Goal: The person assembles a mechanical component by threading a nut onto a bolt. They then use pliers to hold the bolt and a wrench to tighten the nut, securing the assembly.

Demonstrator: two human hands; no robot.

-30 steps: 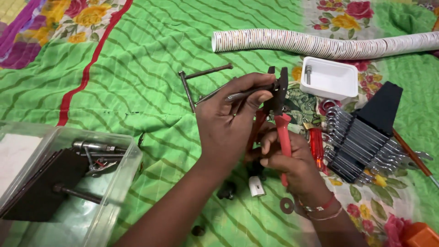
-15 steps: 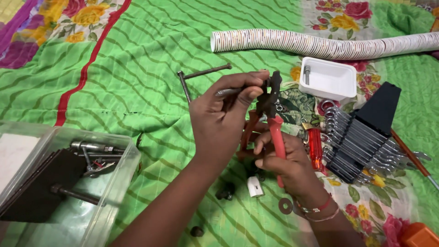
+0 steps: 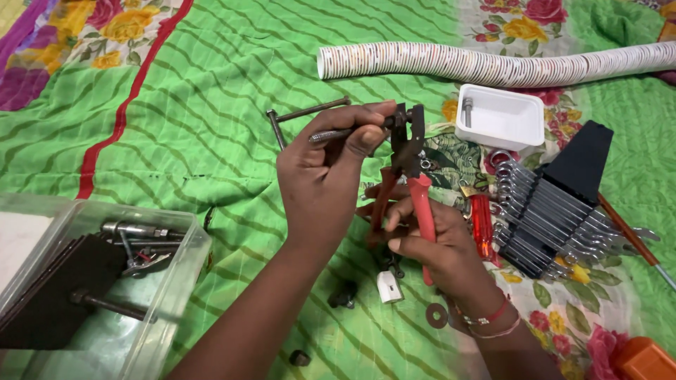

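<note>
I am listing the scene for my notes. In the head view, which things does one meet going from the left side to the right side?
Clear plastic box → left hand holding a bolt → red-handled pliers in the right hand → red screwdriver → black wrench rack → orange thing at the corner.

2 hands (image 3: pixel 320 186), 1 pliers (image 3: pixel 412 165), 1 white tray (image 3: pixel 501 119), 1 wrench rack (image 3: pixel 556 211), 1 clear box (image 3: pixel 151 309), 1 washer (image 3: pixel 436 315).
</note>
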